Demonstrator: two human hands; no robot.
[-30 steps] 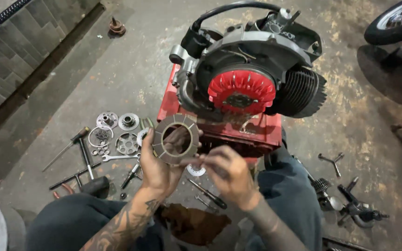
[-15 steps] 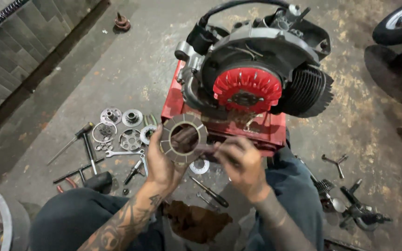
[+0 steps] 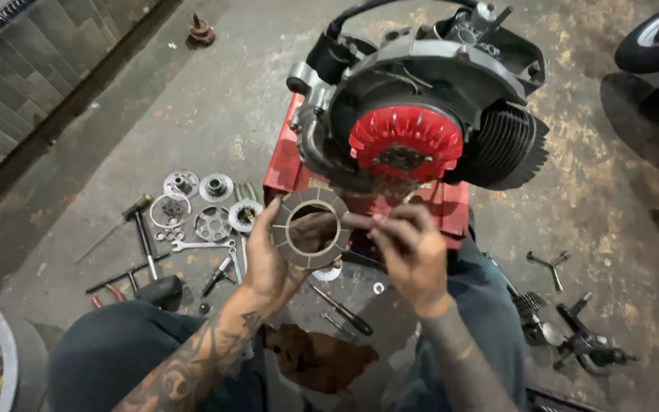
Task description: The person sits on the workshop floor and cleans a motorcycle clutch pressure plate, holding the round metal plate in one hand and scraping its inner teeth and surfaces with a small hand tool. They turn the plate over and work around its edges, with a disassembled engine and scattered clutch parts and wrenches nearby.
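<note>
- The left hand (image 3: 268,263) grips the flat brown ring-shaped friction disc with a segmented face and a wide round hole (image 3: 310,227), thumb and fingers pinching its left rim.
- The disc is held in the air, in front of the red plastic crate (image 3: 299,172) and above the grey concrete floor (image 3: 154,114). Its flat face turns up towards the camera and leans slightly left; being round, it has no long axis in its plane, and its centre axis runs roughly along the line of sight.
- The right hand (image 3: 413,255) is closed, its fingertips meeting the disc's right edge; whether it pinches something small I cannot tell.
- Risk: the hold is on the edge only, so the disc could slip and drop among the loose metal parts and spanners (image 3: 200,214) on the floor.
- Risk: oily fingers could smear the friction face.
- Behind stands the grey engine with a red finned fan (image 3: 406,141).
</note>
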